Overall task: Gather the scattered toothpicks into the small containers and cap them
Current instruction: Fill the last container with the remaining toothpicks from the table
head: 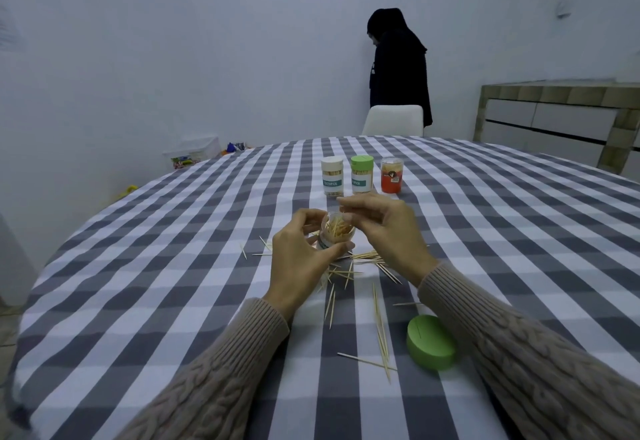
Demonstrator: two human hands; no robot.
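The left hand point(300, 257) is gripping the open jar point(336, 234); the right hand point(382, 228) is perhaps pinching toothpicks point(347, 218) over it.

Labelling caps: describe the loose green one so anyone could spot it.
On the checked table, look at the near edge, right of the scattered toothpicks, against the right sleeve. The green cap lies there alone; the other green cap sits on a jar at the back.

Dim, cool, even light casts only faint shadows, while wide-angle distortion bends the frame edges and the fingers look slightly motion-blurred.
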